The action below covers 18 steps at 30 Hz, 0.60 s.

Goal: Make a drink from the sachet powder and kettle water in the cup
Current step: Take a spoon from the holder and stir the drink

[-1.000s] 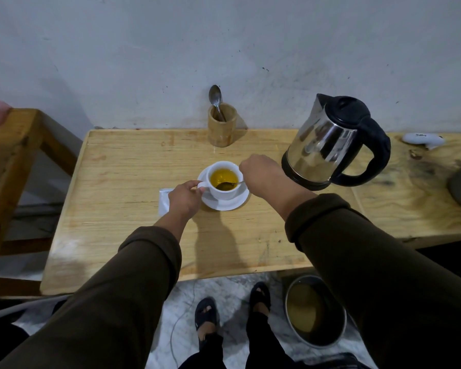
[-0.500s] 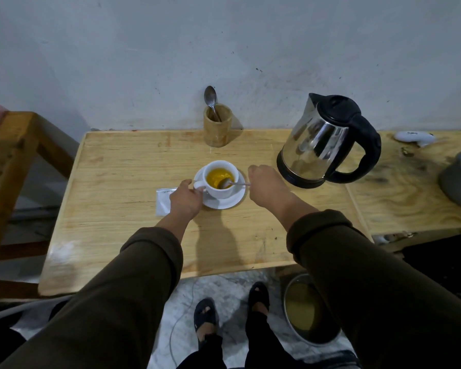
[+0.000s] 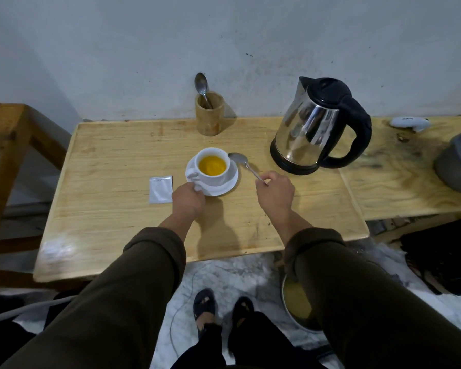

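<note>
A white cup (image 3: 213,173) full of yellow-orange drink stands on a white saucer (image 3: 230,182) in the middle of the wooden table (image 3: 117,209). My left hand (image 3: 188,200) grips the near left edge of the saucer, just below the cup's handle. My right hand (image 3: 275,193) pinches the handle end of a metal spoon (image 3: 242,160), whose bowl lies just right of the cup, outside it. A flat silver sachet (image 3: 160,189) lies on the table to the left of the saucer. The steel kettle (image 3: 316,126) with a black handle stands at the back right.
A wooden holder (image 3: 209,114) with another spoon stands against the wall behind the cup. On the adjoining table to the right are a grey pot (image 3: 457,166) and a small white object (image 3: 409,122). Below the table's front edge sits a metal bucket (image 3: 296,302) beside my feet.
My right hand has lifted the spoon out of the cup and drawn it to the right. My left hand has slid from the cup's handle down to the saucer's edge.
</note>
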### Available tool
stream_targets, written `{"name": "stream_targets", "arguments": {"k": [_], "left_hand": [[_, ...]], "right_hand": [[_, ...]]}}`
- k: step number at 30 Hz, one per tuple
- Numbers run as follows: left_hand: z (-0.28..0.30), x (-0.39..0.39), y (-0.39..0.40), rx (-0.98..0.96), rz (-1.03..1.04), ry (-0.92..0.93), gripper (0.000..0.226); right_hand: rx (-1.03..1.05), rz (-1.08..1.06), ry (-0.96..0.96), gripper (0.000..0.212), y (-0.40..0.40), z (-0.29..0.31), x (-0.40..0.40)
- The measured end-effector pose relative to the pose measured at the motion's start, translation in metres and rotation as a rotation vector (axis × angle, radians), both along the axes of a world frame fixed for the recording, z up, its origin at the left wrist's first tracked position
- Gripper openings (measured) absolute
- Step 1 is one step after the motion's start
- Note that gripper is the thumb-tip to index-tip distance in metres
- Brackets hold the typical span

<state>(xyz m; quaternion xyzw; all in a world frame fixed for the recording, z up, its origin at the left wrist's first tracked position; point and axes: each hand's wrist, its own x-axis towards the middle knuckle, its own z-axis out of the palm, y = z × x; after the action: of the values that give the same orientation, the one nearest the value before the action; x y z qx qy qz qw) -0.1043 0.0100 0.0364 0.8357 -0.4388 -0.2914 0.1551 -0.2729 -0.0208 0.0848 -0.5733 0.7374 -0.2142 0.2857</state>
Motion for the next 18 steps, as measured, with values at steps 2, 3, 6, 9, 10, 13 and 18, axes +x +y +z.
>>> {"name": "stream_targets", "arguments": {"k": [2, 3, 6, 9, 10, 13, 18], "left_hand": [[-0.007, -0.004, 0.003, -0.028, -0.047, -0.026, 0.032], [-0.012, -0.005, 0.004, -0.049, -0.066, -0.028, 0.032], [-0.027, -0.006, 0.010, -0.074, -0.129, -0.072, 0.044], [-0.032, -0.008, 0.013, -0.011, -0.170, -0.155, 0.054], [-0.033, -0.009, 0.013, -0.003, -0.188, -0.195, 0.055], [-0.035, -0.014, 0.014, 0.009, -0.175, -0.233, 0.057], [-0.035, -0.015, 0.016, -0.009, -0.143, -0.215, 0.059]], "right_hand": [[0.007, -0.085, -0.042, 0.020, 0.004, -0.011, -0.003], [0.018, -0.123, -0.060, 0.020, 0.005, -0.016, -0.004], [0.065, -0.219, -0.090, 0.021, 0.008, -0.029, -0.007], [0.080, -0.284, -0.099, 0.023, 0.010, -0.041, -0.008], [0.087, -0.295, -0.100, 0.024, 0.011, -0.044, -0.007], [0.097, -0.301, -0.097, 0.025, 0.014, -0.055, -0.006], [0.124, -0.286, -0.108, 0.024, 0.012, -0.067, 0.002]]}}
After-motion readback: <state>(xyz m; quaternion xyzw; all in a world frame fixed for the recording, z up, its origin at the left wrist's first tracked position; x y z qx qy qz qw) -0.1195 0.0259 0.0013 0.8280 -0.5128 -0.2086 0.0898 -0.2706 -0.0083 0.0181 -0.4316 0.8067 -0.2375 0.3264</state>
